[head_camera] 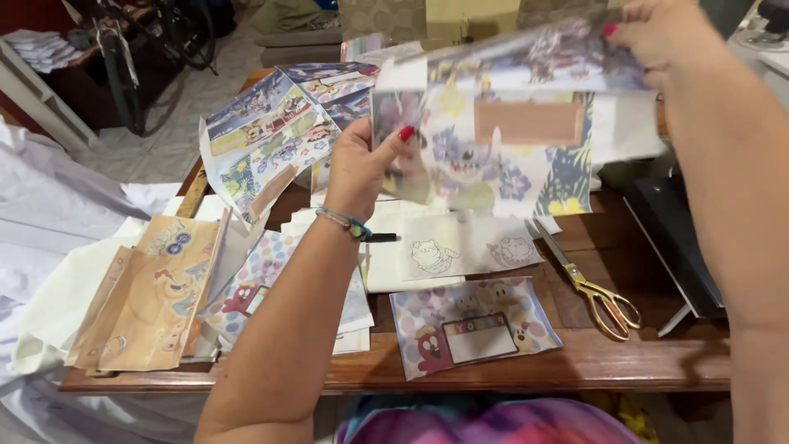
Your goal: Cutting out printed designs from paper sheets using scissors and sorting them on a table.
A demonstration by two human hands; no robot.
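Both of my hands hold up a printed sheet (501,148) with a blue cartoon creature, flowers and a blank tan label box. My left hand (362,164) pinches its left edge, thumb with a red nail on the front. At the top right, my right hand (657,37) grips the upper corner. The sheet hangs above the wooden table (592,362), tilted toward me.
On the table lie gold-handled scissors (592,288), a printed sheet with a red character (472,325), line-drawing sheets (460,247), tan cartoon sheets (152,296) at the left and more printed sheets (271,131) behind. A dark device (682,238) sits at the right. White cloth (49,214) drapes on the left.
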